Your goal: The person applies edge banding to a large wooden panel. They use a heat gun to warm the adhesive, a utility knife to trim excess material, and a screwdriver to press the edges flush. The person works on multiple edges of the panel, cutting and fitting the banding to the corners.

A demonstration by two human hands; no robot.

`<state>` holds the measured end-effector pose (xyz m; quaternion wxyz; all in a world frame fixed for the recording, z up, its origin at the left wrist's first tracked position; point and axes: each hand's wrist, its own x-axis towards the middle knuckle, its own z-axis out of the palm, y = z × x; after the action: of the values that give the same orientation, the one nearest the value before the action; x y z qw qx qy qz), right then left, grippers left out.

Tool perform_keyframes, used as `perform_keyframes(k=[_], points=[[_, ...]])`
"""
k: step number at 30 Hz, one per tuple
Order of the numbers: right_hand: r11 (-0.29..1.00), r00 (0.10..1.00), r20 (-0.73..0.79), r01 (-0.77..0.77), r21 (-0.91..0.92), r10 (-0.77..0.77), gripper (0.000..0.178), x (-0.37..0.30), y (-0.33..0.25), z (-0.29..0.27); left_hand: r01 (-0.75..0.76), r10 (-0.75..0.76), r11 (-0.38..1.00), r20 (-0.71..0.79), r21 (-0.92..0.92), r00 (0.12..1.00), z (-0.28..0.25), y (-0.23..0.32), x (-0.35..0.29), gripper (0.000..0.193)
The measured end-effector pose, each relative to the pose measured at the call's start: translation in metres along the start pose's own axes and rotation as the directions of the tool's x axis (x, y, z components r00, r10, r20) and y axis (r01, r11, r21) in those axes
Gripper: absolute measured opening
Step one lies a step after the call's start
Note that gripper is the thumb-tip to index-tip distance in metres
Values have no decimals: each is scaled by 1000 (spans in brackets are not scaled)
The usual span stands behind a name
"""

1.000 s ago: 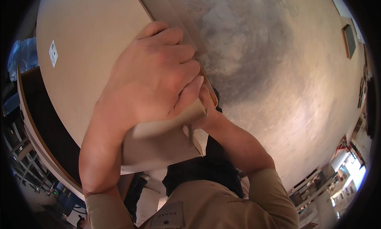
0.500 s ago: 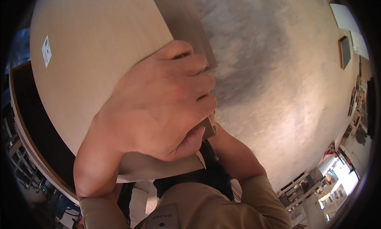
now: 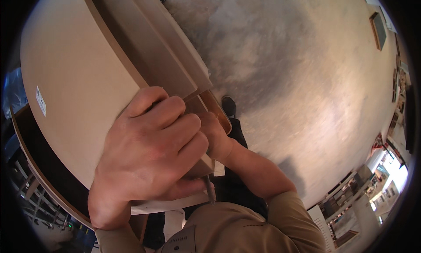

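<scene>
A large pale-brown wooden panel (image 3: 74, 73) with a small white label (image 3: 41, 101) fills the left side. My left hand (image 3: 153, 143) is closed over the panel's near right corner, fingers curled over the edge and thumb lower down. Just right of it and partly behind it, my right hand (image 3: 214, 132) is closed with fingers bent; the left hand hides what it grips. Below the corner, a thin dark metal rod (image 3: 210, 190) sticks out beside my left thumb; which hand holds it, if either, I cannot tell.
Along the panel's right side runs a brown ledge-like piece (image 3: 149, 38), with an open wooden compartment (image 3: 215, 108) at its near end. My shoe (image 3: 228, 106) stands on the grey concrete floor (image 3: 280, 95). A dark flat board (image 3: 378, 31) lies far right. A dark-sided curved-looking box (image 3: 48, 152) is at left.
The panel corner and my left hand sit farther left and lower in view. My right hand, mostly hidden before, now shows beside the left. The compartment, metal rod and shoe have come into sight.
</scene>
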<state>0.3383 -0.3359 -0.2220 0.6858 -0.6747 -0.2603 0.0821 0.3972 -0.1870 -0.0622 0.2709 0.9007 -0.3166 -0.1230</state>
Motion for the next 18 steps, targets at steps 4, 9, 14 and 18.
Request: perform_keyframes(k=[4, 9, 14, 18], points=[[1000, 1000, -9, -15, 27, 16, 34, -1, 0, 2, 26, -27, 999, 25, 32, 999, 0, 6, 1, 47], [979, 983, 80, -175, 107, 167, 33, -6, 0, -5, 17, -16, 998, -19, 52, 1000, 7, 5, -2, 41], [968, 992, 26, -125, 217, 122, 29, -1, -7, -2, -5, 8, 1000, -80, 26, 997, 17, 1, -9, 35], [982, 991, 3, -136, 134, 137, 29, 0, -15, 5, -49, 52, 998, -79, 42, 996, 20, 0, -10, 32]])
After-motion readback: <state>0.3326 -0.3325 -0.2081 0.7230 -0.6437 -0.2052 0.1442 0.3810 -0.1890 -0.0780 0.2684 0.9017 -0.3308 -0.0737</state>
